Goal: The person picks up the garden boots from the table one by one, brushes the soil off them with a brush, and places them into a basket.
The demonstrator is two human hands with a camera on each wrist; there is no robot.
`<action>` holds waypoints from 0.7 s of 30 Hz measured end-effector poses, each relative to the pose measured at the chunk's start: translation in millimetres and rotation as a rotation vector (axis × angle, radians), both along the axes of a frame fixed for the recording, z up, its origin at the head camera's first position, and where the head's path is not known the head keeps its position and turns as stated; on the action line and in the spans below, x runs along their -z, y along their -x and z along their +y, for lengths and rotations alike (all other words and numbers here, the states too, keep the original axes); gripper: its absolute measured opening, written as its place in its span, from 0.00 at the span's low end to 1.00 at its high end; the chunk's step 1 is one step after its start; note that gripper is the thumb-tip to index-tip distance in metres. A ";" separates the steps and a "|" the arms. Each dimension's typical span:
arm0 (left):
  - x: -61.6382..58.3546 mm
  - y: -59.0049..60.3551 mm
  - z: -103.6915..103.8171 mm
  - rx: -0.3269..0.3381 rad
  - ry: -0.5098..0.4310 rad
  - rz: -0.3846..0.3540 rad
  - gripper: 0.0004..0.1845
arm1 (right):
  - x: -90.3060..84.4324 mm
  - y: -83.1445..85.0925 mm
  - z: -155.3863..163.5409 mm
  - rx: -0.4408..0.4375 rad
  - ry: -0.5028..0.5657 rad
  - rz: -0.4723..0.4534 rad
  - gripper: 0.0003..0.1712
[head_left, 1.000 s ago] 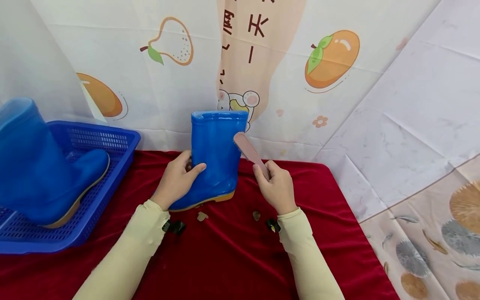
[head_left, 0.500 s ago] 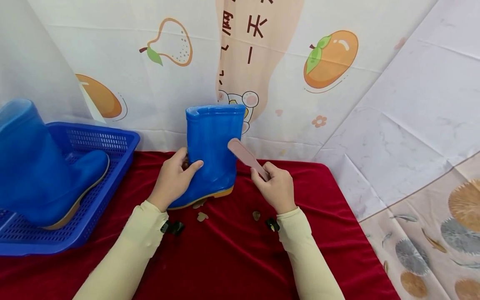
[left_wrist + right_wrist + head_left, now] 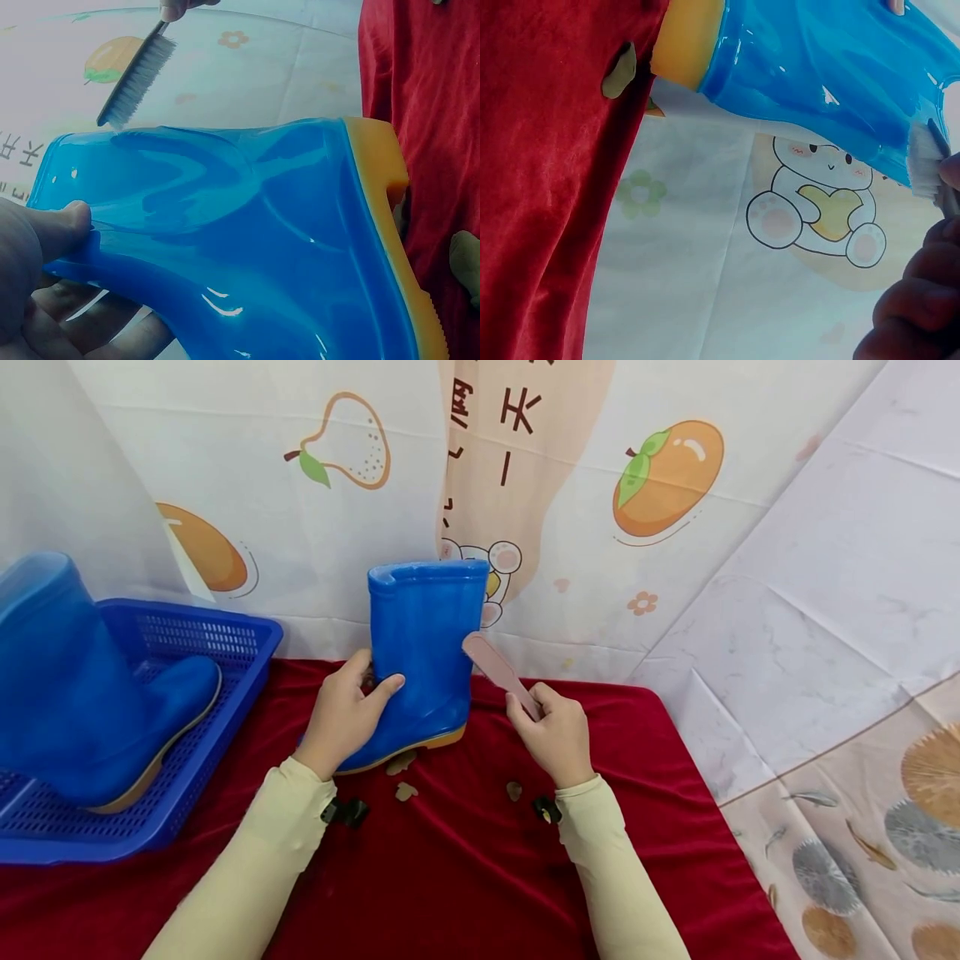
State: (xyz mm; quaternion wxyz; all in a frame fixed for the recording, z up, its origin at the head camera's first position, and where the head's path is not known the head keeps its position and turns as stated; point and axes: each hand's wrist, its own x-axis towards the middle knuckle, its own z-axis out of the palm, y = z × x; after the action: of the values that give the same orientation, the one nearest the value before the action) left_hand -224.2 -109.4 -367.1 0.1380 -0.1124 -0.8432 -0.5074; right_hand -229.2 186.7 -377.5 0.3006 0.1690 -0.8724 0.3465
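A glossy blue rain boot with a yellow sole stands tilted over the red cloth, toe toward the left. My left hand grips its shaft from the front side, thumb across the outer face and fingers behind, as the left wrist view shows. A pink-backed brush with white bristles is held by its handle in my right hand. In the right wrist view the bristles meet the back of the shaft near the top. In the left wrist view the brush slants down to that edge.
At the left, a blue plastic basket holds a second blue boot. Small brownish flat pieces lie on the red cloth below the held boot, another piece farther right. A printed white curtain hangs close behind.
The held boot has risen slightly and shifted left. The brush has moved down along the back of its shaft, then slightly up again. Both hands keep their hold.
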 end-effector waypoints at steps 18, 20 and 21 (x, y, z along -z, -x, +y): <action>-10.5 -10.1 -6.8 -0.098 -0.047 0.106 0.27 | -5.1 -2.8 3.8 0.048 0.068 -0.020 0.23; -13.9 -12.6 -8.4 -0.124 -0.059 0.115 0.27 | -6.2 -2.9 4.3 0.052 0.075 -0.029 0.23; -16.4 -13.8 -9.2 -0.135 -0.064 0.121 0.27 | -6.9 -3.1 4.8 0.054 0.081 -0.029 0.23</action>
State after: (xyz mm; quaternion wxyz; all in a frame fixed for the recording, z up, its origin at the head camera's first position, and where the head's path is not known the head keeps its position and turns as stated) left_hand -210.4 -118.7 -350.8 0.2259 -0.0812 -0.8224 -0.5157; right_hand -226.1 191.5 -370.6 0.3037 0.1282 -0.8662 0.3757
